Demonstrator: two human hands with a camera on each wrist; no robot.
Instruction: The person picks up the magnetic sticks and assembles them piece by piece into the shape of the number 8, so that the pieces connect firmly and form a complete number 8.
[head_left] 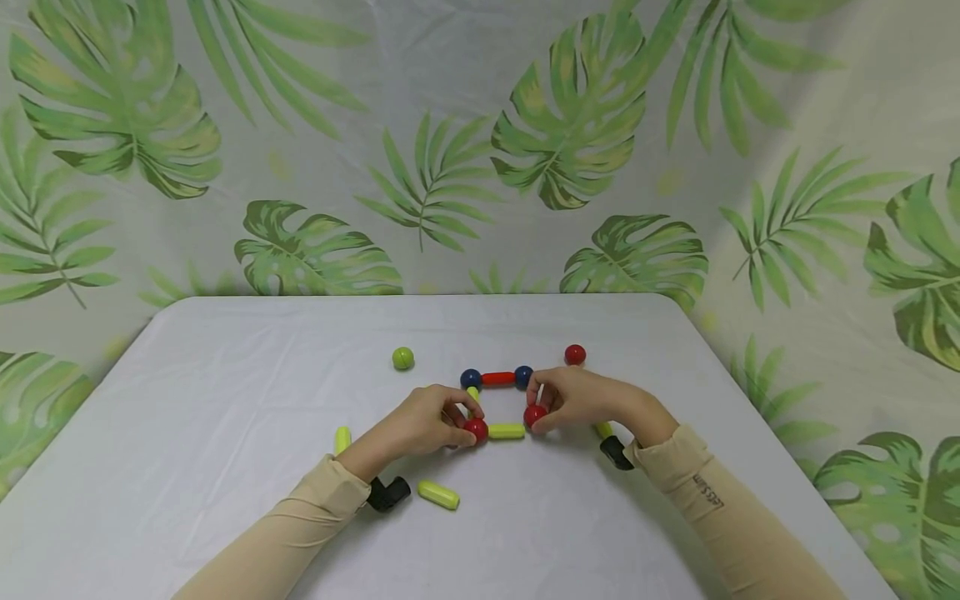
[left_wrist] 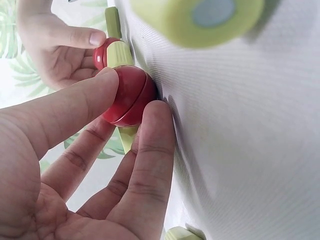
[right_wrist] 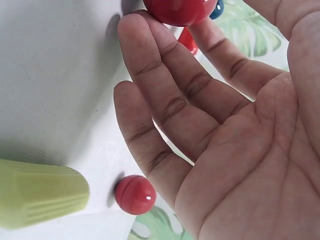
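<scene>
In the head view, two blue balls (head_left: 471, 379) are linked by a red rod (head_left: 498, 379). A yellow-green rod (head_left: 473, 393) runs from the left blue ball towards a near red ball (head_left: 476, 430). My left hand (head_left: 431, 421) pinches that red ball (left_wrist: 131, 97) between thumb and fingers. Another yellow-green rod (head_left: 506, 431) extends from it towards a second red ball (head_left: 535, 416). My right hand (head_left: 573, 396) grips this second ball (right_wrist: 182, 11), beside the rod's right end. Whether rod and second ball touch is hard to tell.
Behind the group lie a green ball (head_left: 402, 358) and a loose red ball (head_left: 575, 355). One yellow-green rod (head_left: 438, 495) lies in front, another (head_left: 342, 438) beside my left forearm, and a third (head_left: 603, 430) by my right wrist. Black wrist cameras (head_left: 388, 494) hang under both wrists.
</scene>
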